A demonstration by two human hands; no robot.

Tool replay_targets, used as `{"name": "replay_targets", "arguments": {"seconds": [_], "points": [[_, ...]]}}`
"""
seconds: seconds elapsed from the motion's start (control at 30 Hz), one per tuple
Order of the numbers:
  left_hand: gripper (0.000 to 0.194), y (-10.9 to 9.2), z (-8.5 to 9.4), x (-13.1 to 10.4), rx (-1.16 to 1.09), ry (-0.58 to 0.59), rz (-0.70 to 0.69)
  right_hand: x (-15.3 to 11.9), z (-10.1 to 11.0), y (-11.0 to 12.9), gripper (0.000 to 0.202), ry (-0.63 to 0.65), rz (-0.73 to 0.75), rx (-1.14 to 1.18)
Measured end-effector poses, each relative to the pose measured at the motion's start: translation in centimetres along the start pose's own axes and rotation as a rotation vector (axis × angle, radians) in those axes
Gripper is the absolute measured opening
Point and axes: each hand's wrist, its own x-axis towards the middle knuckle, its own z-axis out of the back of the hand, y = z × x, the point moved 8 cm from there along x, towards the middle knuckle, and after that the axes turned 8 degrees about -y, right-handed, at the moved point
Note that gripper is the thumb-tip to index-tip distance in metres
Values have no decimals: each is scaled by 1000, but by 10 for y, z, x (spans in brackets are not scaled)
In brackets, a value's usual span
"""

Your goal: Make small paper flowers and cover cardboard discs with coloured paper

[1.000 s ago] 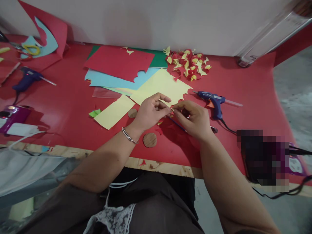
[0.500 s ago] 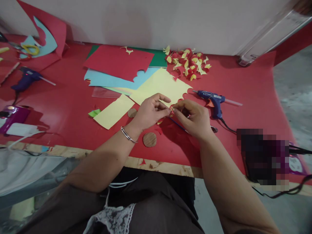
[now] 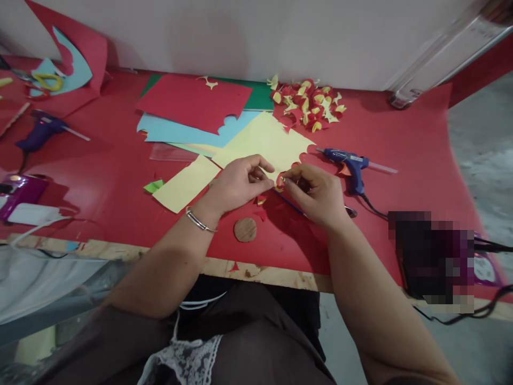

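Observation:
Over the red tabletop, my right hand (image 3: 316,195) pinches a small curled yellow paper piece (image 3: 282,180) between thumb and fingertips. My left hand (image 3: 240,184) is just to its left, index finger arched, thumb close to the other curled fingertips; whatever may be between them is too small to make out. Below the hands lie small red and yellow paper scraps (image 3: 261,201) and a thin blue stick (image 3: 289,203), partly covered by my right hand. Nearer me sits a round wooden disc (image 3: 245,230). A large yellow sheet (image 3: 260,139) with scalloped cut edges lies behind my hands.
A blue glue gun (image 3: 348,163) lies to the right, another glue gun (image 3: 42,131) far left. Red and yellow paper pieces (image 3: 308,101) are heaped at the back. Red sheet (image 3: 192,101), yellow strip (image 3: 186,184), scissors (image 3: 48,81) and purple power socket (image 3: 24,195) lie about.
My left hand has drawn slightly left, away from the right fingertips, its forearm now covering the second wooden disc. My right hand keeps its pinch almost in place.

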Motion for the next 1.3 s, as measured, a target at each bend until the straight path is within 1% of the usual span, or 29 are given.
{"name": "replay_targets", "arguments": {"seconds": [0.13,0.2,0.27,0.4,0.5,0.6,0.7,0.83,0.93,1.13,1.2,1.3], "points": [[22,-2,4,-5,295,109,-26,0,-6,-6,9,67,-24,-31],[16,-2,4,-7,408,135,-40,-1,-10,-9,9,112,-25,-63],[8,-3,4,-8,457,147,-53,-2,-14,-11,11,154,-18,-88],[13,-4,8,-5,467,126,-85,-3,-18,-13,12,192,-16,-88],[14,-7,18,-1,411,37,-105,-3,-19,-14,12,194,-16,-90],[13,-9,24,0,273,-74,-93,-2,-18,-13,11,184,-13,-95],[15,-7,21,1,144,-142,-80,-1,-12,-10,12,134,-26,-64],[20,-7,14,0,84,-206,-127,1,-3,-4,18,46,-58,29],[20,-9,9,-2,69,-229,-160,0,-3,-2,23,42,-78,53],[20,-15,3,-4,43,-239,-207,-1,-7,-5,29,58,-94,80],[20,-11,3,-3,-9,-233,-190,-2,-7,-6,30,52,-105,96],[20,-3,0,1,-175,-181,-114,-2,-7,-6,30,52,-116,116]]}}
